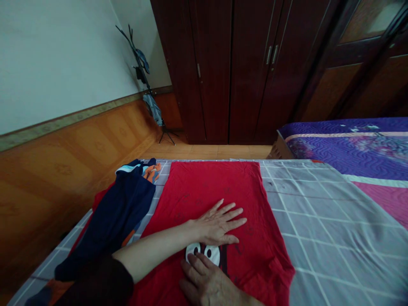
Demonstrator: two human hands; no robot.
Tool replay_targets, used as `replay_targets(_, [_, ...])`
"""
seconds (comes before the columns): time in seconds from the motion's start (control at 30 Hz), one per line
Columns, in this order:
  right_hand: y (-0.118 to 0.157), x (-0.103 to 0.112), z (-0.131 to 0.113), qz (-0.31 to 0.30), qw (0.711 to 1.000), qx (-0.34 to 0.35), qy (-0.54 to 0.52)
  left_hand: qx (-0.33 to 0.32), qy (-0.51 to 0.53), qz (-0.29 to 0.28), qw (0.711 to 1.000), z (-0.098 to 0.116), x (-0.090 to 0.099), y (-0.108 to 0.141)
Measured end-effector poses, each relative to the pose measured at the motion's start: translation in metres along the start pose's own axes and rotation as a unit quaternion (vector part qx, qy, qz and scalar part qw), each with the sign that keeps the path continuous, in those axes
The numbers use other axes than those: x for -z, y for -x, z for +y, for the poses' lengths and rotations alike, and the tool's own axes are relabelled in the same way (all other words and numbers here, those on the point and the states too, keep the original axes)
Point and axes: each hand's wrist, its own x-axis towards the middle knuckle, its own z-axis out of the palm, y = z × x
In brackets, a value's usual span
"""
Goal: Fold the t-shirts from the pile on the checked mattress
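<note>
A red garment [204,182] lies spread on a grey checked sheet, with a print of two white cartoon eyes [213,253] near its lower middle. My left hand [220,224] rests on the red cloth with fingers spread, its forearm reaching in from the lower left. Below it, my right hand [208,280] lies over the print, fingers flat and pointing up and left, their tips at the white eyes. Both palms are turned to the cloth and neither hand holds anything. Creases show at the garment's lower right.
Dark blue clothes [119,216] with orange and red pieces lie at the left on the grey checked sheet [312,212]. Beyond stand a coat rack [143,76] and a dark wooden wardrobe [213,76]. A purple-covered bed [344,144] is at the right.
</note>
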Motion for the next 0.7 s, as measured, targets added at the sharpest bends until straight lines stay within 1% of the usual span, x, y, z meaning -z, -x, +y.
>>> replay_targets(0.07, [0.0, 0.006, 0.001, -0.023, 1.0, 0.001, -0.003, 0.026, -0.01, 0.008, 1.0, -0.015, 0.003, -0.003])
replay_targets(0.13, [0.0, 0.012, 0.002, -0.052, 0.999, 0.005, -0.011, 0.086, -0.026, 0.011, 0.996, -0.037, 0.006, 0.009])
replay_targets(0.2, [0.0, 0.017, 0.003, -0.07, 0.997, 0.009, -0.022, 0.168, -0.047, 0.02, 0.984, -0.061, 0.008, 0.037])
replay_targets(0.3, [-0.001, 0.021, 0.003, -0.075, 0.997, 0.007, -0.027, 0.286, -0.08, 0.034, 0.954, -0.092, 0.007, 0.093])
replay_targets(0.4, [-0.003, 0.025, 0.004, -0.072, 0.997, 0.007, -0.024, 0.386, -0.109, 0.032, 0.915, -0.105, 0.001, 0.142])
replay_targets(0.43, [-0.004, 0.027, 0.004, -0.072, 0.997, 0.007, -0.025, 0.403, -0.122, 0.036, 0.906, -0.106, -0.002, 0.153])
replay_targets(0.47, [-0.004, 0.028, 0.004, -0.073, 0.997, 0.009, -0.026, 0.403, -0.134, 0.038, 0.905, -0.106, -0.005, 0.162])
replay_targets(0.53, [-0.005, 0.032, 0.005, -0.078, 0.996, 0.011, -0.027, 0.362, -0.149, 0.038, 0.919, -0.104, -0.011, 0.17])
replay_targets(0.57, [-0.005, 0.034, 0.005, -0.082, 0.996, 0.013, -0.029, 0.341, -0.151, 0.037, 0.927, -0.103, -0.013, 0.17])
replay_targets(0.6, [-0.005, 0.035, 0.005, -0.086, 0.996, 0.013, -0.032, 0.335, -0.154, 0.038, 0.929, -0.103, -0.014, 0.168])
replay_targets(0.7, [-0.005, 0.037, 0.004, -0.09, 0.995, 0.011, -0.042, 0.366, -0.171, 0.068, 0.912, -0.101, -0.01, 0.148])
